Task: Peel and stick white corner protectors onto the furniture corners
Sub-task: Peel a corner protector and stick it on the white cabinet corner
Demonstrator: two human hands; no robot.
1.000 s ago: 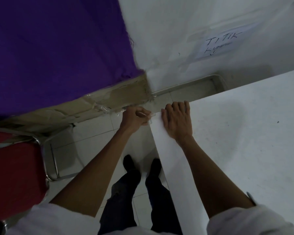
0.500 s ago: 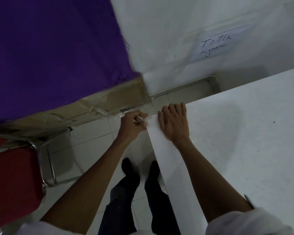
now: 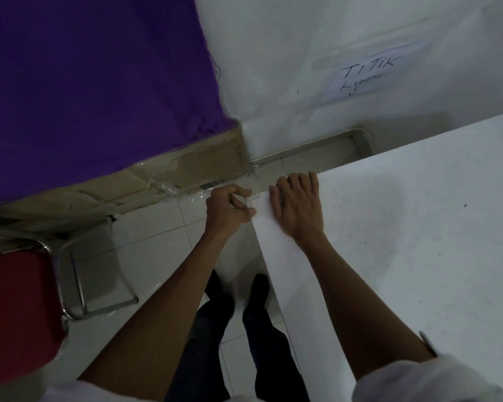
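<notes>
while the left hand curls its fingers in tight, it pinches the protector between thumb and fingertips, right at the corner of the surface. the protector is a small pale piece touching the very tip of that corner. can't tell whether it's seated all the way, as the fingers cover part of it. just beside it, the right hand lies flat on the surface, palm down, fingers straight and close together, tips at the far edge, holding nothing. the two hands are near each other, with the corner between them.

moving out, both forearms are bare and run back to white sleeves at the bottom. under the surface's left edge, dark trousers and dark shoes stand on the pale tiled floor. off to the left sits a red chair with a shiny metal frame. beyond the hands, a brown cardboard strip with clear tape runs along the floor, and a purple cloth hangs above it. to the right of that is the white wall, with a paper note reading "titik" in black marker.
</notes>
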